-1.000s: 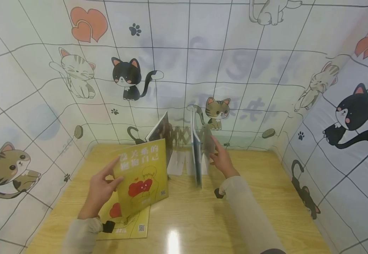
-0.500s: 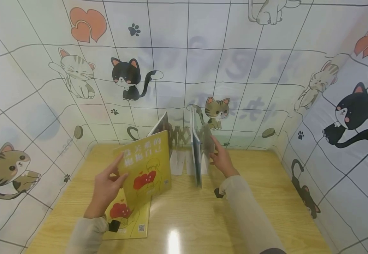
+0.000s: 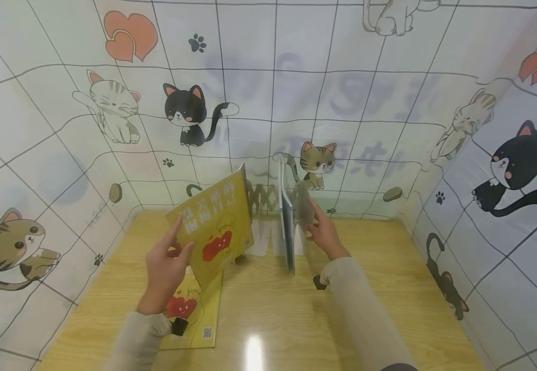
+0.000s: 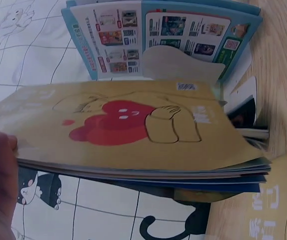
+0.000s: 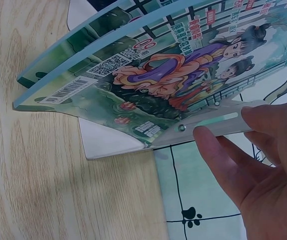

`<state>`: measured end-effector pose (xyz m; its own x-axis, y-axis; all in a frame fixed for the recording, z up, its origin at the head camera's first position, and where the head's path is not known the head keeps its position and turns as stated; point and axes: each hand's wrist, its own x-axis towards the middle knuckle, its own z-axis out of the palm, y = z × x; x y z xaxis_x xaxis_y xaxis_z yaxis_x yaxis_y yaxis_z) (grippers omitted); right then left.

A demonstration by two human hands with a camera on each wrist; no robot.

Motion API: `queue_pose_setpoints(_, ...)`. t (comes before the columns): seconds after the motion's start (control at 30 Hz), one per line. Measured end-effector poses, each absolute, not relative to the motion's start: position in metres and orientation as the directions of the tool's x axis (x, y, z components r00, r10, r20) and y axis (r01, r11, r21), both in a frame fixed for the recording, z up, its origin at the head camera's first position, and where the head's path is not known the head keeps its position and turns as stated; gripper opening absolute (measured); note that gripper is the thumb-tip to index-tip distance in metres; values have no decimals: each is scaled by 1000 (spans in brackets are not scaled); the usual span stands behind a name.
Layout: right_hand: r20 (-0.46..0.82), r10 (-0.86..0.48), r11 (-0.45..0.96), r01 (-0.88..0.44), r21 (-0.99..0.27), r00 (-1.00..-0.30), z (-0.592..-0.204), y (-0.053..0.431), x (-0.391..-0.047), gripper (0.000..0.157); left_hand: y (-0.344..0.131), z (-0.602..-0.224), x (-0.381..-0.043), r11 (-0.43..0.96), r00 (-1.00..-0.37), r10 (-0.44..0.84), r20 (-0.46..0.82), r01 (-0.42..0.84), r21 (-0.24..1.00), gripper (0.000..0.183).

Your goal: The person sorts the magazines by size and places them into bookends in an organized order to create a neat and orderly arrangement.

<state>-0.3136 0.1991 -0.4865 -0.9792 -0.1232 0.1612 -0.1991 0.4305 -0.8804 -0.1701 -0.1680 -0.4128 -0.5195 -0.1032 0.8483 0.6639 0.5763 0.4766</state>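
Observation:
In the head view my left hand [image 3: 166, 265] pinches a yellow book [image 3: 215, 226] by its left edge, thumb in front. The book is raised and tilted; its cover shows a red heart. Another yellow book [image 3: 203, 322] lies flat below it, partly covered. Right of the raised book stands an expandable metal bookend [image 3: 263, 198] with a lattice back. With its thumb and index fingertips, my right hand [image 5: 278, 165] touches the outer face of the end plate [image 5: 223, 122]. Blue-edged comics [image 5: 183, 70] stand against that plate's inner side.
The wooden table [image 3: 342, 319] runs back to a cloth wall [image 3: 250, 93] printed with cats and a grid. A dark book [image 3: 243, 167] stands at the bookend's left side, mostly hidden behind the raised yellow book. Bare wood shows in front of the bookend.
The left hand has moved the raised yellow book to the right and up, toward the bookend's left side, and tilted it more. The right hand stays at the end plate.

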Motion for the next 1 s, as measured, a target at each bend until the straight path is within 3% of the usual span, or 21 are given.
queue_pose_setpoints(0.33, 151, -120, 429, -188, -884, -981, -485, 197, -314, 81, -147, -425, -181, 580, -431, -232, 872, 659, 480, 63)
queue_pose_setpoints(0.57, 154, -112, 413, -187, -891, -982, -485, 199, -315, 80, -139, -451, -203, 640, -331, -204, 921, 667, 381, 58)
queue_pose_setpoints(1.0, 147, -112, 439, -182, -880, -983, -485, 199, -314, 80, -117, -472, -217, 686, -363, -222, 905, 602, 410, 58)
